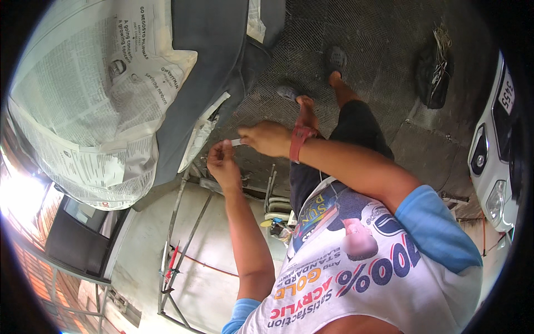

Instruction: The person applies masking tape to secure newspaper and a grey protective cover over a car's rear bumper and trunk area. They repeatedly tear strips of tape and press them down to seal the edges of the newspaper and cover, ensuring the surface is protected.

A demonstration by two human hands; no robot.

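Observation:
My left hand (pixel 224 162) pinches one end of a small white strip (pixel 238 142) between thumb and fingers. The other end is gripped by my right hand (pixel 270 139), which comes in from the right with a red band (pixel 300 142) on its wrist. Whether the strip is paper or tape, I cannot tell. Both hands are in front of a dark grey car body panel (pixel 208 72), apart from it. White masking paper (pixel 199 133) is stuck along the panel's lower edge, just left of my hands.
Newspaper sheets (pixel 89 100) cover the rounded part of the car at left. Metal stand legs (pixel 186 217) rise below my left hand, near a pale wall (pixel 139 234). A white car (pixel 492 145) stands at far right. A black bag (pixel 433 78) lies on the textured dark floor (pixel 384 39).

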